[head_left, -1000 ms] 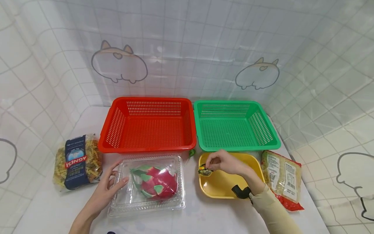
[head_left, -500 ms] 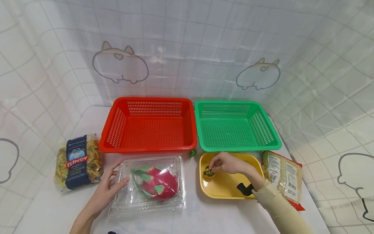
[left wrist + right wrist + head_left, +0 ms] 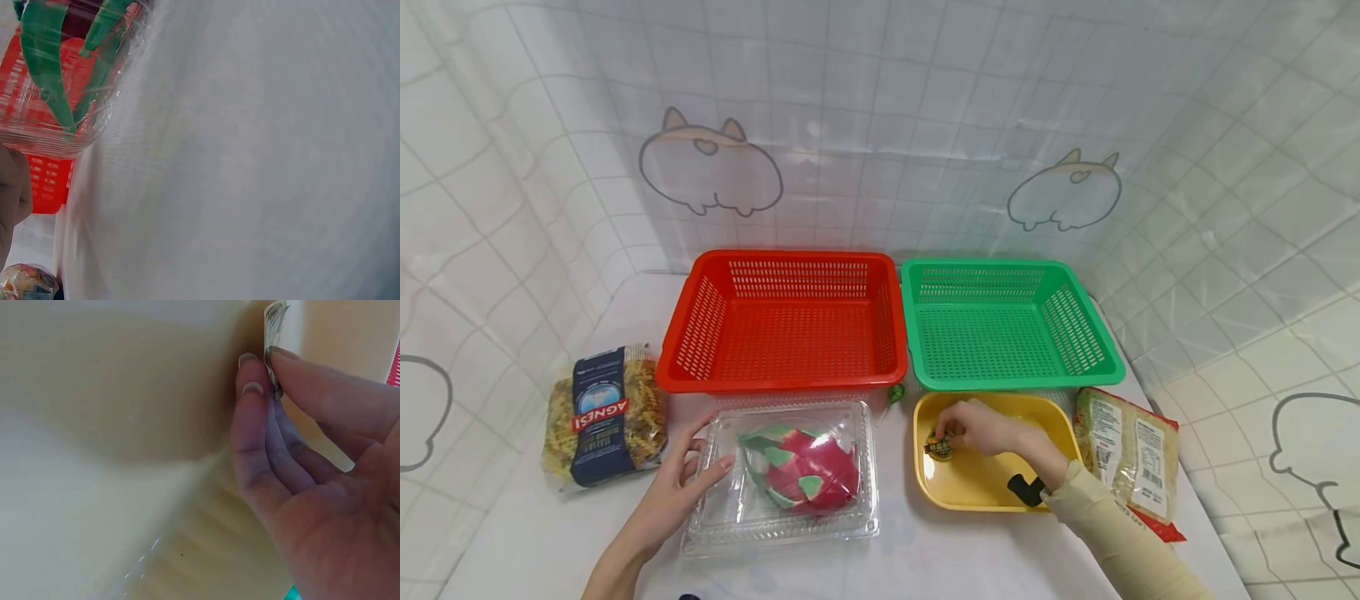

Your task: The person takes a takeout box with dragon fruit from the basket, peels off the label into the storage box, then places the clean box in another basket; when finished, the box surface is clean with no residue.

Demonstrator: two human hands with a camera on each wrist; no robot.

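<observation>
My right hand [image 3: 983, 428] is inside the yellow plastic basin [image 3: 972, 487], low at its left wall. Thumb and fingertips pinch a thin round label [image 3: 273, 337], dark with yellow print in the head view and curled edge-on in the right wrist view. My left hand [image 3: 672, 483] holds the left side of a clear plastic clamshell box [image 3: 722, 518], thumb over the lid, fingers along the side. A pink-and-green dragon fruit [image 3: 816, 477] lies inside that box. Only part of the left hand [image 3: 11, 187] shows in the left wrist view.
Behind stand a red basket [image 3: 782, 383] and a green basket [image 3: 1018, 383], side by side. A pasta bag [image 3: 606, 417] lies at left, a labelled packet [image 3: 1127, 454] at right. A small green thing [image 3: 895, 393] with a thin stem sits between box and basin.
The right hand has moved down into the basin, bringing the label from its left rim to the inside of the left wall. The left hand and clamshell box stay put.
</observation>
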